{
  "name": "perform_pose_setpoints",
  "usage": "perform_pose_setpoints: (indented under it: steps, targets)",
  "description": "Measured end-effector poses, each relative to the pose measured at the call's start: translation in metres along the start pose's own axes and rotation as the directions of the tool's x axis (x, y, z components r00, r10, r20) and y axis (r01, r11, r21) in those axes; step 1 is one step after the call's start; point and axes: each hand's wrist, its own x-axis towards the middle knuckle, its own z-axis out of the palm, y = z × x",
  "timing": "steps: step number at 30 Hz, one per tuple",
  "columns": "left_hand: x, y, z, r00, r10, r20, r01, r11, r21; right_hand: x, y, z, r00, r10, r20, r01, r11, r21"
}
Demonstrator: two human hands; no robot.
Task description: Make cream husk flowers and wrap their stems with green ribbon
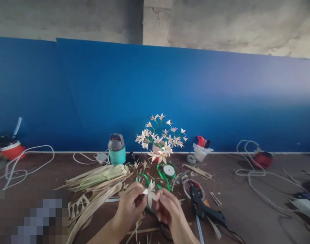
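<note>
A pale flower with pointed, husk-like petals (151, 194) is held up between my two hands, above the middle of the dark table. My left hand (131, 202) pinches it from the left, thumb and fingers closed. From the right, my right hand (169, 207) has its fingertips closed at the petals' edge; the exact grip there is partly hidden. Just behind lie a roll of green ribbon (168, 170) and a few small flowers on green stems (140, 166). A pot of similar flowers (160, 149) stands farther back.
Dried corn husks (101, 179) lie to the left. A black glue gun (204, 206) and a tape roll (193, 188) are on the right. At the back stand a turquoise container (117, 152), a white cup (200, 153) and a blue panel (155, 84). White cords (251, 174) cross the right side.
</note>
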Motion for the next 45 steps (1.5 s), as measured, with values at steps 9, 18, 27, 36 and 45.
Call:
perform_pose_setpoints:
  steps: [9,18,27,36,45]
  targets:
    - [0.001,-0.004,0.003,1.0,-0.017,-0.002,0.017,0.999,-0.043,0.001,0.0,0.0,0.999,0.029,-0.024,-0.03,0.997,-0.067]
    - [0.002,-0.004,0.002,0.992,-0.107,0.07,0.116,0.984,-0.137,0.004,-0.003,-0.005,0.997,0.067,0.033,-0.065,0.997,-0.046]
    - [0.003,-0.002,0.004,0.979,-0.066,0.191,0.099,0.98,-0.173,0.008,0.001,-0.011,0.995,-0.056,-0.084,0.053,0.998,-0.044]
    - [0.004,-0.002,0.001,0.969,-0.174,0.173,0.218,0.937,-0.273,0.01,0.001,-0.01,0.997,0.064,-0.032,-0.063,0.996,0.056]
    - [0.01,0.005,0.002,0.705,-0.612,0.358,0.675,0.424,-0.605,0.014,0.008,-0.011,0.991,-0.006,-0.134,-0.017,0.986,-0.167]
